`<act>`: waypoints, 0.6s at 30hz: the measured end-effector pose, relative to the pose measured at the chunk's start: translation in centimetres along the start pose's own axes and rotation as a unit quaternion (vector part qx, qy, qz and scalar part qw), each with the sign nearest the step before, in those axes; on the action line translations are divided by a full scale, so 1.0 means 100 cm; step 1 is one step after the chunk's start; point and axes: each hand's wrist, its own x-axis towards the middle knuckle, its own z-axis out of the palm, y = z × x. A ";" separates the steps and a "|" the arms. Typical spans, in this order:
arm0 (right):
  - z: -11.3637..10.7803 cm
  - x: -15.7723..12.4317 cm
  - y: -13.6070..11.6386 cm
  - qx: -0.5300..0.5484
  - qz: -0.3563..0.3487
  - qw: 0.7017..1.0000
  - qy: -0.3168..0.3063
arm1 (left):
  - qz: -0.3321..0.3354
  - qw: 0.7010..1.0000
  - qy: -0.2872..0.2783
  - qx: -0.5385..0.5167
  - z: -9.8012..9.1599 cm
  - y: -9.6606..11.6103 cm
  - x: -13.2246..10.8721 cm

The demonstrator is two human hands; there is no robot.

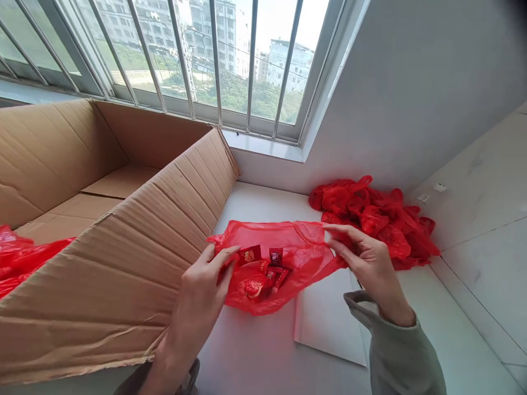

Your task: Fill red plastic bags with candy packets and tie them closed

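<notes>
A thin red plastic bag (313,269) is stretched between my two hands above the white surface, its mouth spread wide. Inside it lie several small red wrapped packets (267,274), some with gold print. My left hand (206,280) pinches the bag's left edge, its fingertips beside a dark red packet (250,254). At the right end, my right hand (364,260) grips the bag's rim between thumb and fingers.
A large open cardboard box (135,247) stands at the left with red plastic (24,260) in it. A heap of red bags (379,219) lies by the wall at the right. Under the held bag is a flat white object (329,323). Behind is a barred window (230,71).
</notes>
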 end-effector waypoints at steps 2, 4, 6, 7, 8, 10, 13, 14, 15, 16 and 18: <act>-0.014 0.006 -0.017 -0.001 -0.046 0.994 0.101 | 0.022 0.997 0.066 0.026 -0.018 0.009 0.008; -0.022 0.009 -0.031 0.010 -0.079 0.984 0.159 | 0.034 0.991 0.114 0.056 -0.033 0.019 0.014; -0.025 0.010 -0.040 0.042 -0.099 0.978 0.178 | 0.034 0.984 0.154 0.088 -0.043 0.025 0.016; -0.025 0.009 -0.042 0.059 -0.105 0.976 0.181 | 0.033 0.979 0.171 0.102 -0.046 0.026 0.015; -0.025 0.008 -0.043 0.070 -0.110 0.975 0.181 | 0.034 0.977 0.179 0.115 -0.048 0.026 0.014; -0.025 0.004 -0.039 0.068 -0.113 0.979 0.153 | 0.053 0.979 0.147 0.131 -0.052 0.020 0.006; -0.026 -0.006 -0.022 0.023 -0.110 0.992 0.051 | 0.095 0.983 0.047 0.148 -0.058 0.001 -0.017; -0.027 -0.012 -0.015 0.005 -0.107 0.994 0.020 | 0.095 0.983 0.030 0.156 -0.062 -0.005 -0.027; -0.028 -0.017 -0.009 -0.010 -0.103 0.995 -0.002 | 0.083 0.982 0.024 0.165 -0.067 -0.010 -0.038; -0.030 -0.024 -0.003 -0.020 -0.101 0.995 -0.011 | 0.062 0.983 0.029 0.169 -0.073 -0.013 -0.048; -0.034 -0.036 0.004 -0.026 -0.095 0.995 0.000 | 0.005 0.990 0.047 0.134 -0.087 -0.011 -0.065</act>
